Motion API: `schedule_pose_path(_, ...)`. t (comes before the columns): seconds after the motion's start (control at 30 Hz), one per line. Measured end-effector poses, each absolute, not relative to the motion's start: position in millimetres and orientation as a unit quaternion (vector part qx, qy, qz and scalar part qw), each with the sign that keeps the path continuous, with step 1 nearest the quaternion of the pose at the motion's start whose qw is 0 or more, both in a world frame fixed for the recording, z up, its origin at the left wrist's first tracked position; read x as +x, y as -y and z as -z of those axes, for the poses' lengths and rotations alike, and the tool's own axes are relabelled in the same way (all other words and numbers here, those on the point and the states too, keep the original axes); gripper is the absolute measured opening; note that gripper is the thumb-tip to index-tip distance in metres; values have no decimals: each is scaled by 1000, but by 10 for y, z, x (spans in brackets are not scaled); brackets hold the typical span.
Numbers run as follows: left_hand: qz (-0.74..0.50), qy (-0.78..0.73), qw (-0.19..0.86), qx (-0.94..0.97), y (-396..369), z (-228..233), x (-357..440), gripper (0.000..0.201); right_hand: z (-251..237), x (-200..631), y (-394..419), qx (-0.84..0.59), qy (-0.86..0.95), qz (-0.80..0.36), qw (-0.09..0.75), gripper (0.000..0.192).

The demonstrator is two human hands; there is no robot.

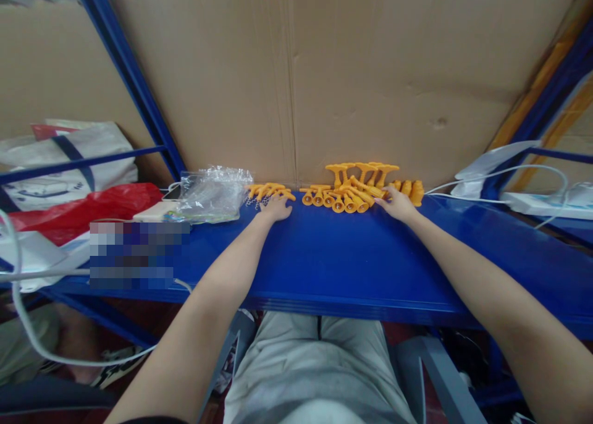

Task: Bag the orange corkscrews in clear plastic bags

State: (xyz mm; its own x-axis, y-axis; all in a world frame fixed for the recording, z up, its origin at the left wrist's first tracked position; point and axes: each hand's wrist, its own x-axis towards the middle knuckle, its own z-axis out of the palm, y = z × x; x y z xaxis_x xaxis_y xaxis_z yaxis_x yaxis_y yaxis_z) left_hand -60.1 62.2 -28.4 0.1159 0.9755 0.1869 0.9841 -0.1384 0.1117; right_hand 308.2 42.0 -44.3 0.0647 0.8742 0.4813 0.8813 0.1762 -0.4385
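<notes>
Several yellow-handled corkscrews (266,190) with bare metal spirals lie in a cluster at the left. My left hand (277,209) rests over their right end, touching them, its thumb stretched apart from the fingers. To the right, several yellow bell-ended corkscrew parts (349,203) lie in a row, their round openings facing me. Behind that row stand several yellow T-shaped pieces (364,169) against the cardboard. My right hand (398,205) is at the row's right end, thumb and fingers closed about a yellow bell-ended part that they partly hide. Several yellow ribbed pieces (412,191) stand just beyond it.
A clear plastic bag (215,192) lies left of the corkscrews. Farther left are a red bag (92,207), a white tote bag (74,158) and white cables (21,306). The blue shelf (343,263) is backed by cardboard (370,72). Another person's leg (76,337) shows lower left.
</notes>
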Motion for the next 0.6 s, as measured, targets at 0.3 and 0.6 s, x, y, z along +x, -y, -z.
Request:
schedule_pose_path(0.3, 96, 693, 16, -715, -597, 249, -582, 47, 432, 3184, -494, -635, 695, -45, 334, 48)
schedule_pose_path(0.6, 131, 699, 27, -702, -629, 261, -593, 44, 496, 3336, -564, -628, 691, -35, 355, 39)
